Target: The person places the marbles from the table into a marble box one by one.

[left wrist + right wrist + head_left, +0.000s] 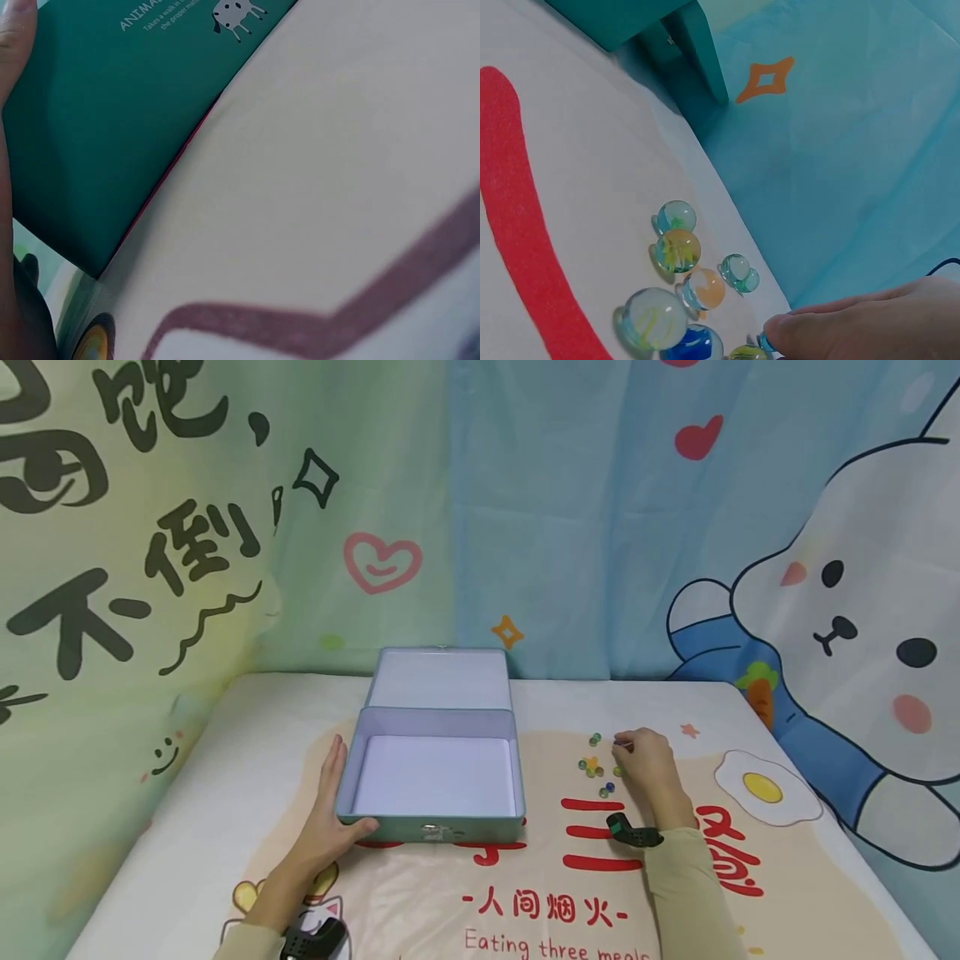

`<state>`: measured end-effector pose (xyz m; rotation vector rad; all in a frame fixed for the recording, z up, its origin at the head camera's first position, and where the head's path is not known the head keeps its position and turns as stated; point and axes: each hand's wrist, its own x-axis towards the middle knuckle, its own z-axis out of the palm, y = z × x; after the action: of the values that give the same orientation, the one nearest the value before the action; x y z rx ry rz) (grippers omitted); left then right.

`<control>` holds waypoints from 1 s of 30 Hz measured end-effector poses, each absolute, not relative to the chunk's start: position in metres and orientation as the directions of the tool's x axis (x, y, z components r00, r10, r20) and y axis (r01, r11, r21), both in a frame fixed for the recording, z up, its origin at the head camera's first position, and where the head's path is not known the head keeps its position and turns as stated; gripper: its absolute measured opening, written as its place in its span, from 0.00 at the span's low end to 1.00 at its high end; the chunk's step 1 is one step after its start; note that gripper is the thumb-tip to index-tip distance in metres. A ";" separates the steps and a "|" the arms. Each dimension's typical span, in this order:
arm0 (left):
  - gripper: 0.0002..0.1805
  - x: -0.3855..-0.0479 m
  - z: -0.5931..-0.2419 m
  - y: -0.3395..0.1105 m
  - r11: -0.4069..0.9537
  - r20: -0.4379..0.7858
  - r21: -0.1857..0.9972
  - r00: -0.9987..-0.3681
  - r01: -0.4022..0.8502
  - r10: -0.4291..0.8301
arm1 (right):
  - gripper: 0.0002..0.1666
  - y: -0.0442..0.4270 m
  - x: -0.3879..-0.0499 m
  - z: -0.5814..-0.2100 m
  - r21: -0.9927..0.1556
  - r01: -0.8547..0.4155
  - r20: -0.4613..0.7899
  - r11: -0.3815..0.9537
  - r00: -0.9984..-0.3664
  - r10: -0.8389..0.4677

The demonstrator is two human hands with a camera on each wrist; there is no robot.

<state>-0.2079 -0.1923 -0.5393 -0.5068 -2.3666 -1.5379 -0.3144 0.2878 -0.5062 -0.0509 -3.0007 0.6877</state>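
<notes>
Touching the green rectangular box [480, 831] at nine o'clock, left fingers [332, 770] spread wide; right fingers [799, 331] pinch a glassy marble [764, 342]

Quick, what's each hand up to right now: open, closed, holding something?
Left hand: open, resting against the side of the green box.
Right hand: closed, pinching what looks like a bluish marble.
</notes>
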 end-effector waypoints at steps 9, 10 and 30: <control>0.65 -0.207 -0.535 -0.188 0.366 0.406 0.826 -0.903 0.428 0.141 | 0.18 0.289 -0.314 -0.509 -0.455 0.064 0.032 0.888 -0.996 0.088; 0.65 -0.205 -0.530 -0.186 0.363 0.407 0.827 -0.902 0.430 0.141 | 0.18 0.288 -0.314 -0.509 -0.458 0.067 0.034 0.886 -0.995 0.093; 0.62 -0.190 -0.500 -0.180 0.373 0.379 0.836 -0.915 0.402 0.138 | 0.16 0.274 -0.315 -0.507 -0.441 0.079 0.053 0.894 -0.992 0.113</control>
<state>-0.1896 -0.1799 -0.5005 -0.4804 -2.3895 -1.5607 -0.3153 0.2738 -0.5066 -0.1513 -2.9818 0.6896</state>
